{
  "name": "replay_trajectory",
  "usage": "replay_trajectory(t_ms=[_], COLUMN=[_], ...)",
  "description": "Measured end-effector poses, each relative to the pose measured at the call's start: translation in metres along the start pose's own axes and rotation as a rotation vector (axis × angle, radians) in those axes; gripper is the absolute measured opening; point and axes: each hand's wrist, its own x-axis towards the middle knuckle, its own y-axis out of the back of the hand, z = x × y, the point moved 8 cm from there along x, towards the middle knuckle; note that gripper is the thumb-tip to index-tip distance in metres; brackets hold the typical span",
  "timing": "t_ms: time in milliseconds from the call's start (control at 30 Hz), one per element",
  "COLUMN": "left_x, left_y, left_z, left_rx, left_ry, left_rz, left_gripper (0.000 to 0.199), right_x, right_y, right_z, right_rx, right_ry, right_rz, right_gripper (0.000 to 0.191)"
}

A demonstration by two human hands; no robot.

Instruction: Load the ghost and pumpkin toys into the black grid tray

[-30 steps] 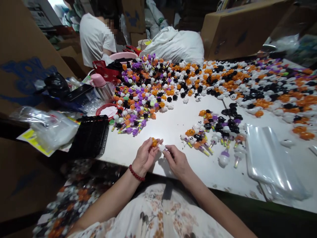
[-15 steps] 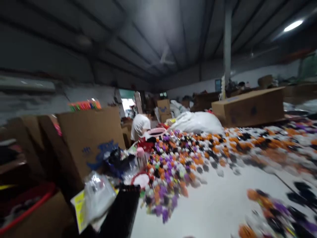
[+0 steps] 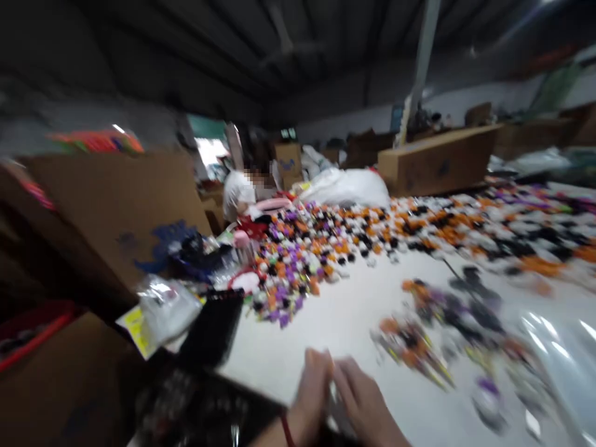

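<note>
My left hand [image 3: 313, 386], with a red band at the wrist, is at the near edge of the white table [image 3: 298, 347]. My right hand [image 3: 361, 394] is close beside it, their fingertips nearly together. The fingers of both hands are bent inward. Something pale and shiny shows between the palms, too blurred to name. To the right lie loose orange, black and purple pieces [image 3: 412, 347], some in clear wrapping. A large heap of small colored pieces [image 3: 335, 233] covers the far part of the table.
At left stand a cardboard box [image 3: 116, 211] and a clear plastic bag [image 3: 167, 310]. A white sack [image 3: 347, 186] and a long carton [image 3: 437, 161] rest behind the heap. A person in a white shirt [image 3: 238, 192] is beyond. Clear plastic sheeting [image 3: 565, 366] lies at right.
The view has tilted down, so the scene sits higher in the picture. Both my hands have come into view at the bottom, held together; more of the pieces at right now show.
</note>
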Motion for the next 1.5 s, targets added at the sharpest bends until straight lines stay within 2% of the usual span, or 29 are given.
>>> replay_trajectory(t_ms=[67, 133, 267, 367, 467, 633, 767, 867, 933, 967, 1033, 1133, 1200, 1233, 1333, 1433, 1500], left_x=[-0.005, -0.005, -0.001, -0.003, -0.004, -0.005, -0.013, -0.021, -0.019, -0.017, -0.016, -0.034, -0.045, -0.046, -0.038, -0.03, -0.028], left_y=[-0.012, -0.016, -0.016, -0.014, -0.012, -0.012, -0.009, -0.002, 0.014, 0.03, 0.075, 0.152, 0.19, 0.202, 0.216, 0.212, 0.211], left_z=[-0.031, -0.043, -0.034, -0.027, -0.027, -0.033, -0.046, -0.048, -0.037, -0.025, 0.014, 0.084, 0.115, 0.123, 0.123, 0.111, 0.11], left_rx=[0.004, -0.005, 0.047, 0.092, 0.127, 0.182, 0.226, 0.326, 0.453, 0.532, 0.699, 0.921, 1.068, 1.143, 1.344, 1.48, 1.534], left_ry=[0.059, 0.081, 0.025, -0.036, -0.062, -0.061, -0.023, -0.012, -0.045, -0.083, -0.189, -0.331, -0.353, -0.345, -0.318, -0.344, -0.381], left_rz=[-0.017, -0.032, -0.078, -0.09, -0.072, -0.061, -0.047, -0.075, -0.027, 0.044, 0.283, 0.705, 0.87, 0.891, 0.828, 0.794, 0.811], left_gripper=[0.065, 0.064, 0.057, 0.052, 0.05, 0.05, 0.05, 0.054, 0.055, 0.052, 0.042, 0.034, 0.042, 0.045, 0.039, 0.014, 0.008], right_x=[0.006, 0.01, 0.007, 0.003, 0.002, -0.001, -0.006, -0.013, -0.016, -0.016, -0.016, -0.016, -0.018, -0.018, -0.018, -0.02, -0.02], right_y=[-0.002, 0.003, 0.007, 0.016, 0.022, 0.013, 0.0, -0.011, -0.011, -0.008, 0.0, 0.013, 0.018, 0.019, 0.018, 0.013, 0.011], right_z=[0.005, 0.015, 0.017, 0.011, -0.001, -0.009, -0.001, 0.006, 0.016, 0.024, 0.04, 0.065, 0.077, 0.081, 0.086, 0.091, 0.093], right_rx=[0.037, 0.088, 0.224, 0.054, -0.112, -0.272, -0.32, -0.179, -0.039, 0.029, 0.17, 0.4, 0.494, 0.507, 0.454, 0.356, 0.329], right_ry=[0.045, -0.015, -0.103, -0.11, -0.008, 0.154, 0.168, 0.1, -0.033, -0.124, -0.274, -0.465, -0.556, -0.58, -0.565, -0.534, -0.502], right_rz=[-0.075, -0.065, -0.11, -0.073, -0.066, -0.13, -0.149, -0.225, -0.234, -0.22, -0.166, -0.061, -0.006, 0.002, -0.009, -0.042, -0.055], right_gripper=[0.042, 0.042, 0.034, 0.029, 0.028, 0.033, 0.035, 0.035, 0.037, 0.039, 0.044, 0.05, 0.057, 0.059, 0.059, 0.057, 0.052])
